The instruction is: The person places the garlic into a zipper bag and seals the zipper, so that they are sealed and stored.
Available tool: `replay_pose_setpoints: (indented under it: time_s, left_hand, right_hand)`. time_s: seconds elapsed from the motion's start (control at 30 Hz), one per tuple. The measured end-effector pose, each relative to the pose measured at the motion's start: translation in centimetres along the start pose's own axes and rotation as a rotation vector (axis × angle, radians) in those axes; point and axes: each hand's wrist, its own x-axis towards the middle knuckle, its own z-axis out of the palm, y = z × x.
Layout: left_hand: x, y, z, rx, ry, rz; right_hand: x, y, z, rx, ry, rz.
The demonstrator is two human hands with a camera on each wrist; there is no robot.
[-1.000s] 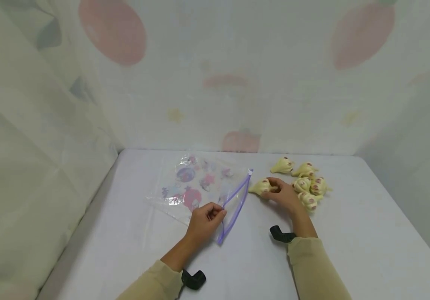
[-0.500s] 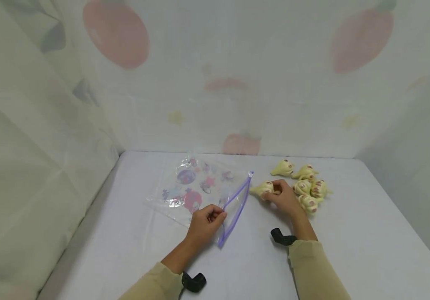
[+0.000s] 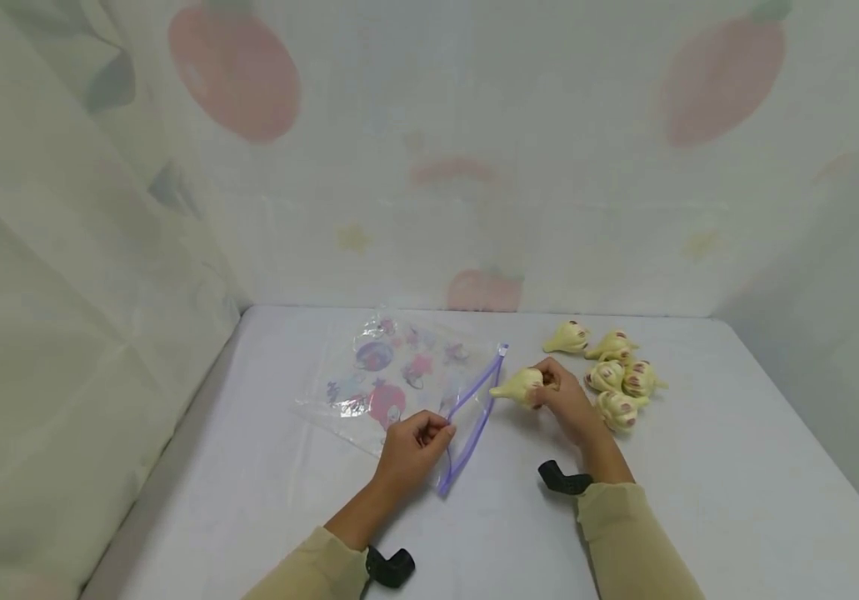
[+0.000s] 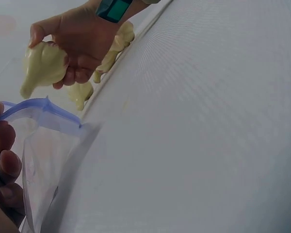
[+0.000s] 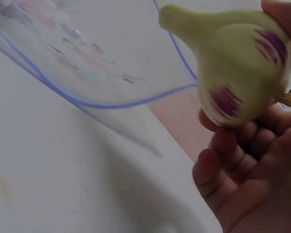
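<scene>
A clear printed zip bag [image 3: 387, 375] lies on the table, its purple-edged mouth parted and facing right. My left hand [image 3: 410, 450] pinches the near lip of that mouth between thumb and finger. In my right hand [image 3: 567, 404] is a garlic bulb [image 3: 521, 387], gripped at its root end with the stem pointing left at the bag's mouth. The left wrist view shows the same bulb [image 4: 44, 67] just above the purple edge [image 4: 43, 107]. Purple streaks mark the bulb [image 5: 242, 68] in the right wrist view.
Right of my right hand, several more garlic bulbs [image 3: 605, 375] lie in a cluster, with one bulb [image 3: 567, 337] a little apart at the back. The white table [image 3: 736, 467] meets a printed curtain [image 3: 579, 208] behind and a hanging cloth [image 3: 62, 333] at the left.
The garlic bulb in my right hand has been lifted slightly and moved a little left, its stem now at the bag's mouth. My left hand keeps its pinch on the bag.
</scene>
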Motion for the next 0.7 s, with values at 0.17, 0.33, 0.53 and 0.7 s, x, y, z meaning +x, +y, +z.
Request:
replay_pose_setpoints:
  time_s: [0.17,0.33,0.53,0.7]
  left_hand:
    - [0.1,0.1,0.0,-0.008,0.012,0.002]
    - [0.2,0.1,0.2,-0.027,0.03,0.041]
    - [0.1,0.0,0.1,-0.003,0.016,0.043]
    - [0.1,0.0,0.0,0.001,0.007,0.072]
  right_hand:
    - [0.2,-0.2,2.3,-0.071,-0.222,-0.044]
    - [0.4,-0.3,4.3,-0.163,-0.31,-0.088]
    - [0.5,0.2,5.5,-0.18,-0.273,-0.136]
    - [0.6,0.5,5.9,-0.217,-0.195,-0.137]
